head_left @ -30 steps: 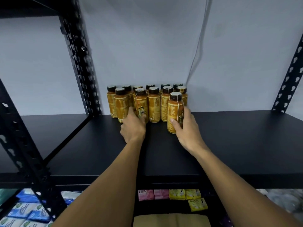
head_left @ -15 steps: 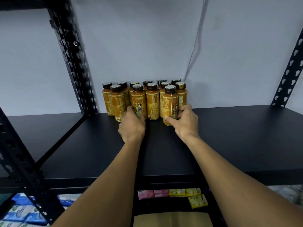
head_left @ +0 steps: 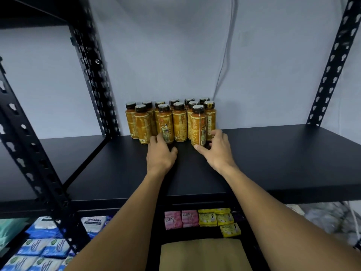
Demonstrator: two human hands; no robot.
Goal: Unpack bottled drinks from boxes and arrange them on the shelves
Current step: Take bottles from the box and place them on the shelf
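Observation:
Several amber drink bottles (head_left: 179, 124) with black caps stand in a tight cluster at the back of the black shelf (head_left: 273, 157), against the wall. My right hand (head_left: 217, 151) is at the base of the front right bottle (head_left: 198, 127), thumb in front of it and fingers round its right side. My left hand (head_left: 160, 156) rests on the shelf with its fingertips touching the base of a front bottle (head_left: 166, 124); its thumb is spread away from the bottle.
Perforated black uprights stand at the left (head_left: 91, 71) and right (head_left: 332, 63). A cable (head_left: 224, 55) runs down the wall behind the bottles. Below are pink soap packs (head_left: 181, 219), yellow soap packs (head_left: 216, 219), blue and white packs (head_left: 45, 245) and a cardboard box (head_left: 203, 255).
My right hand has pushed the front right bottle back until it stands against the cluster. My left hand has stayed at the base of its bottle.

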